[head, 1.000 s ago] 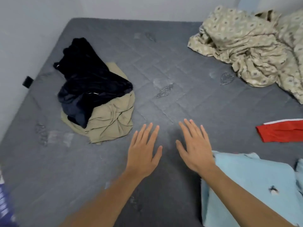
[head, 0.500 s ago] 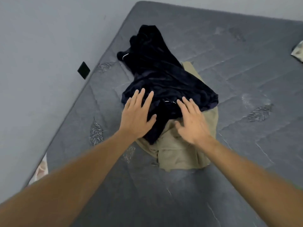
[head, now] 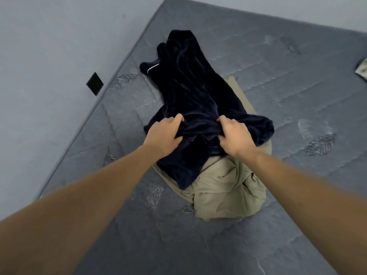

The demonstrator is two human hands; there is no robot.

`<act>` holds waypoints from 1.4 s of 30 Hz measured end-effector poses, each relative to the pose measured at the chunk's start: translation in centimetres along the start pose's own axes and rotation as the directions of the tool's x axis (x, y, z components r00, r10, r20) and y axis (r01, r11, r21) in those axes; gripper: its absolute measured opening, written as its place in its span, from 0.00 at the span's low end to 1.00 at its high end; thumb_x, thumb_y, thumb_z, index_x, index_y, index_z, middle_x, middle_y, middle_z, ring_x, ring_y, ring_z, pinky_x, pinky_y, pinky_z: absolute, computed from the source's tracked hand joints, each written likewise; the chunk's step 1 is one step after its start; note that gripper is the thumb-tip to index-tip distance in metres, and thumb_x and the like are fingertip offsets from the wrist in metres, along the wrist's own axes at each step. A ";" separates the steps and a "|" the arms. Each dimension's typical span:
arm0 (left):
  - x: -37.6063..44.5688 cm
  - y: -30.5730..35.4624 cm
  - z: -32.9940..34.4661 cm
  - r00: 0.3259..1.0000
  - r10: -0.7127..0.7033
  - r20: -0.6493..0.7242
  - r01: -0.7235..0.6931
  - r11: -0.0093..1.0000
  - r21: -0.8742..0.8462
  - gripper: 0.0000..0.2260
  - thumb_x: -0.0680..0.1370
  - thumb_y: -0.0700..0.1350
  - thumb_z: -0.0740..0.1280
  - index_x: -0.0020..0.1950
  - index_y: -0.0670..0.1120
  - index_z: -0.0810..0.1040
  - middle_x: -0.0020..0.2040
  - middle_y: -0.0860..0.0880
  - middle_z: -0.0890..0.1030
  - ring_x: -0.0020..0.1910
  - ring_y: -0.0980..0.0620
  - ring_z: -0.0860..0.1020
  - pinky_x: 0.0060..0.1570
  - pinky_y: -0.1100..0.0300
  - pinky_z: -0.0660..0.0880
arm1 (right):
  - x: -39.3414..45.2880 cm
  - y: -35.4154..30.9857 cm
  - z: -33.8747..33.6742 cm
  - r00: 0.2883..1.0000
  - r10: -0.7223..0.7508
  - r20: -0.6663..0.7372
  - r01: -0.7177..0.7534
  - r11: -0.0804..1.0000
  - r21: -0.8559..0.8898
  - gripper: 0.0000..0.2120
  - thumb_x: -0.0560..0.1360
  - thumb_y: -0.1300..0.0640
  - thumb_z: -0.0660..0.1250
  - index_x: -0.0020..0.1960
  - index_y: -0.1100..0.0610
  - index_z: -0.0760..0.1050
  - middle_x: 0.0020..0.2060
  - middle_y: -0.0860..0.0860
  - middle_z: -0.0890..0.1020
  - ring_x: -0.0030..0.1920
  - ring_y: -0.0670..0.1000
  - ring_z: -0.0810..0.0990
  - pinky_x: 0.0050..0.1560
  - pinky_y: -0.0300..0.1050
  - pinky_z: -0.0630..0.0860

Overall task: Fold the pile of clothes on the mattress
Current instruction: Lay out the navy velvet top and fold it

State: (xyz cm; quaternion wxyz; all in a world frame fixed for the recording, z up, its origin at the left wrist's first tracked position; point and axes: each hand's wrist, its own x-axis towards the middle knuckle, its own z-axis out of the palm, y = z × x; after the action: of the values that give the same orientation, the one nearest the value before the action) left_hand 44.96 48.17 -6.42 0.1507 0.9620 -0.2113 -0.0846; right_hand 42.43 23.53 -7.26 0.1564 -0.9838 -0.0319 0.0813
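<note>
Hands come first to the eye: the left hand point(head: 163, 133) and the right hand point(head: 233, 135) are both stretched out over the pile, each with its fingers curled and pinched into a bunched fold of a dark navy garment point(head: 190, 100). The cloth is gathered into a ridge between the two hands, which sit near each other but do not touch. The navy garment looks soft and velvety, lies crumpled lengthwise, and runs from the far end of the pile toward the person; a thin white line point(head: 153, 67) shows at one edge near its far left corner. No brand, label or writing can be read on it. Under it, and spilling out nearer the person, lies a tan garment point(head: 224, 189), also crumpled, with the navy one draped over its far part. Both rest on a grey quilted mattress point(head: 297, 96) stitched with leaf shapes, close to its left edge, which runs along a pale wall point(head: 49, 56). A small black plate point(head: 95, 83) sits on that wall just beside the mattress edge. A bit of patterned beige cloth point(head: 362, 69) peeks in at the right border.
</note>
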 end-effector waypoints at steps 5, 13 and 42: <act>-4.8 3.2 0.5 0.997 0.059 -0.048 -0.062 0.995 -0.075 0.16 0.81 0.49 0.70 0.65 0.49 0.69 0.49 0.51 0.81 0.45 0.49 0.80 0.43 0.55 0.67 | -5.0 0.6 -1.0 1.000 -0.007 0.019 0.005 0.994 0.113 0.14 0.80 0.61 0.64 0.64 0.57 0.69 0.51 0.57 0.83 0.49 0.63 0.81 0.46 0.55 0.73; -15.6 11.3 1.7 0.999 0.005 -0.035 -0.010 0.989 -0.151 0.17 0.81 0.49 0.70 0.68 0.50 0.70 0.52 0.54 0.81 0.47 0.51 0.79 0.47 0.59 0.67 | -18.2 1.9 -1.5 0.999 -0.027 0.018 0.025 0.993 0.119 0.13 0.80 0.61 0.64 0.63 0.55 0.67 0.49 0.53 0.82 0.45 0.62 0.80 0.39 0.51 0.65; -28.9 25.2 4.0 0.996 0.088 -0.023 -0.091 0.974 -0.206 0.13 0.84 0.53 0.64 0.67 0.54 0.70 0.56 0.56 0.76 0.50 0.51 0.80 0.48 0.50 0.78 | -39.1 10.0 -5.3 1.000 -0.016 0.002 0.015 0.964 0.266 0.08 0.80 0.53 0.66 0.58 0.48 0.71 0.52 0.43 0.74 0.53 0.52 0.77 0.49 0.55 0.75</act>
State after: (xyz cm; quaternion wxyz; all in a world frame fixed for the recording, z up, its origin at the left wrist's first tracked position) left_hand 8.55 37.77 0.86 0.2553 0.9311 -0.2435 -0.0925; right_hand 5.17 9.01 0.45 0.2875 -0.9535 -0.0286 0.0857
